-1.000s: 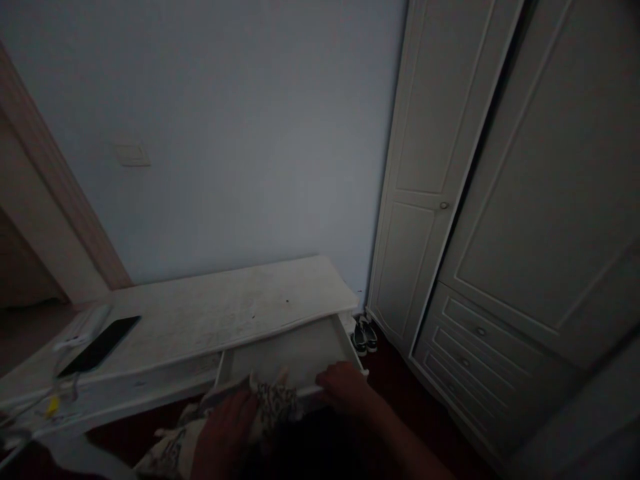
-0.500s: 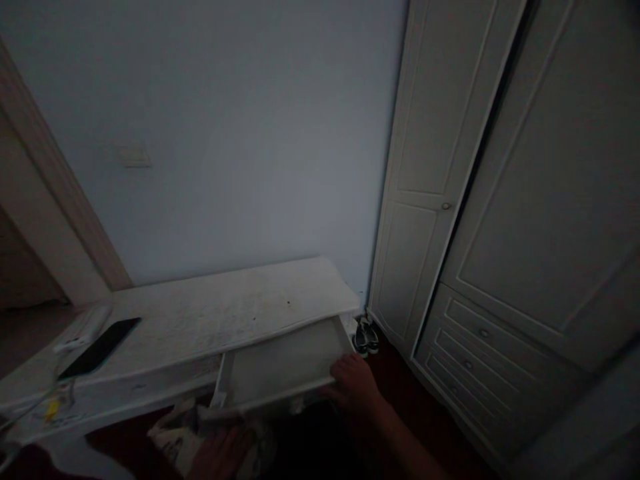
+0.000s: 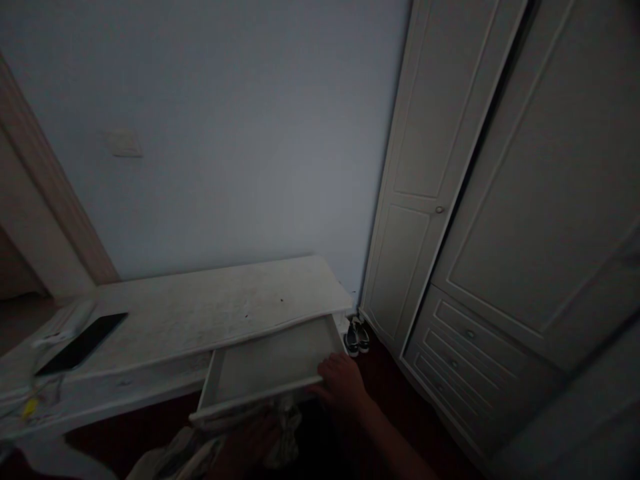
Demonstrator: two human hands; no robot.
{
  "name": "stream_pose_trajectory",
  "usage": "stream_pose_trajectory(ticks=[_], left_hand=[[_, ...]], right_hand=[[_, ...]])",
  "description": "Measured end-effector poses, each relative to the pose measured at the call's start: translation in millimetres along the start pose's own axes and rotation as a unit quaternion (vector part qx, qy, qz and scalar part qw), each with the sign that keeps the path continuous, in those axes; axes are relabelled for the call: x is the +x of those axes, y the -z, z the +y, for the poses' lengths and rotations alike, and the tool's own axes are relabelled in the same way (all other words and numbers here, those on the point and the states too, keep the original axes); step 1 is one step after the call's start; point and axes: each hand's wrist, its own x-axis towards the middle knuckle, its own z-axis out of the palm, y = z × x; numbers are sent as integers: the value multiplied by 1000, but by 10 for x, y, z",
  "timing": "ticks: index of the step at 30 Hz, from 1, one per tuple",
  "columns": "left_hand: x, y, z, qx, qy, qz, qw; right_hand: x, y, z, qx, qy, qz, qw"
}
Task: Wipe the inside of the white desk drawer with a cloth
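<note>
A white drawer (image 3: 280, 357) is pulled out from a long white table, and no object shows inside it. My right hand (image 3: 343, 381) is closed over the drawer's front right corner, fingers over the rim and thumb below. Low in front of the drawer, my left hand (image 3: 253, 437) holds a pale, patterned cloth (image 3: 187, 450) against the drawer's front face. Dim light hides most of the left fingers. Part of the cloth hangs beside the drawer's knob (image 3: 286, 402).
The white table (image 3: 200, 300) stands along a pale blue wall. On its left end lie a dark phone or tablet (image 3: 83, 343) and a white power strip (image 3: 65, 322) with cables. Black-and-white shoes (image 3: 357, 337) rest on the floor by the white wardrobe (image 3: 405, 267).
My left hand and the cloth have moved right along the drawer's front. My right hand keeps its hold on the corner. The view has shifted slightly.
</note>
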Motion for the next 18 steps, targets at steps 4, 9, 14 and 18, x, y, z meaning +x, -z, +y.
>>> stream_pose_trajectory(ticks=[4, 9, 14, 18], left_hand=[[-225, -21, -70, 34, -14, -2, 999], [-477, 315, -351, 83, 56, 11, 995], [-240, 857, -588, 85, 101, 70, 989], [316, 1111, -510, 45, 94, 124, 987]], right_hand=[[-18, -54, 9, 1, 0, 9, 1000], [-8, -71, 25, 0, 8, 6, 1000], [-6, -69, 38, 1, 10, 6, 1000], [-5, -75, 21, 3, 11, 5, 1000]])
